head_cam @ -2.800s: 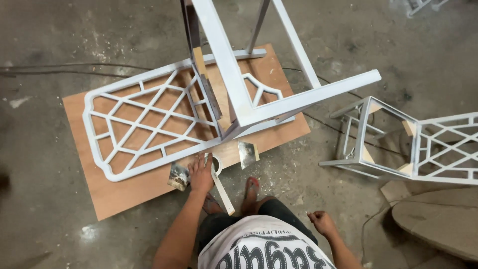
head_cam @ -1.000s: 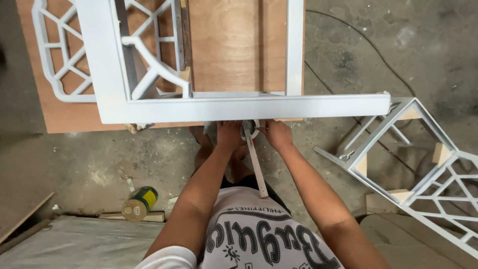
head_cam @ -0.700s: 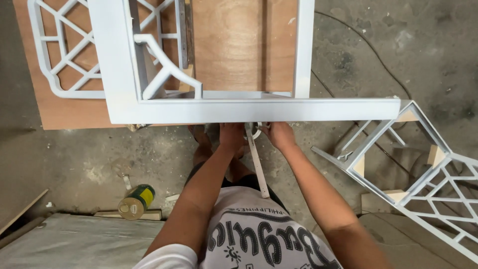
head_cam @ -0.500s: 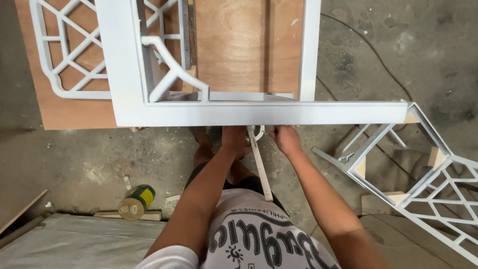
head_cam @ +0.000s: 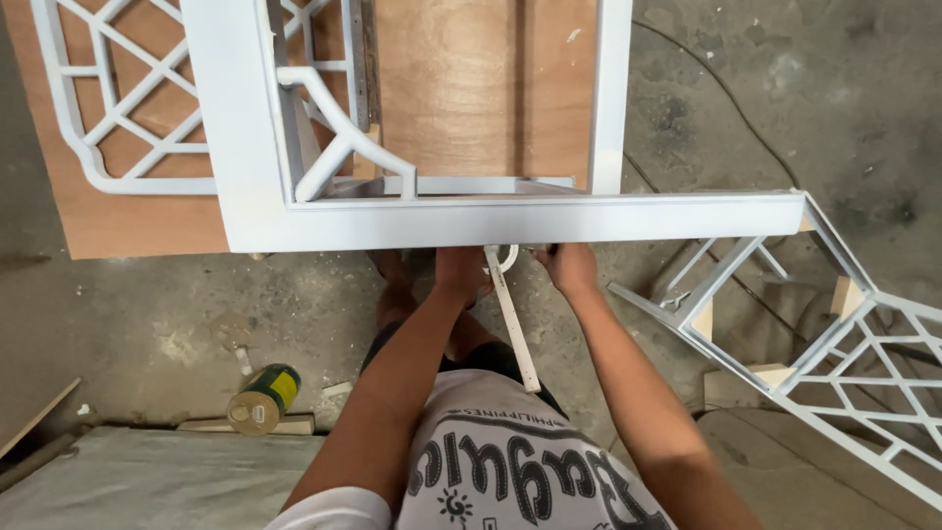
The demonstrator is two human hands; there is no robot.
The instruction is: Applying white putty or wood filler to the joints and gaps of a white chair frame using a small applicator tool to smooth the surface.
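Observation:
A white painted chair frame [head_cam: 510, 218] stands over a plywood board, its wide front rail crossing the view. My left hand [head_cam: 461, 275] is curled just below that rail, against the top end of a thin white strip [head_cam: 512, 319] that slants down toward my lap. To the right of the strip, my right hand [head_cam: 571, 267] rests its fingers against the rail's lower edge. The rail hides the fingertips of both hands. My bare feet [head_cam: 392, 280] show on the concrete under the rail.
The plywood board [head_cam: 461, 88] lies on the concrete floor with a white lattice panel [head_cam: 118, 108] on its left part. A second white lattice frame [head_cam: 834, 344] lies at right on wood blocks. A yellow-green can [head_cam: 263, 397] and a grey sheet [head_cam: 147, 481] are at lower left.
My right hand came up from my side to the rail beside the left. Over the last second the white frame has drifted right and lower in view; both hands stay under the rail.

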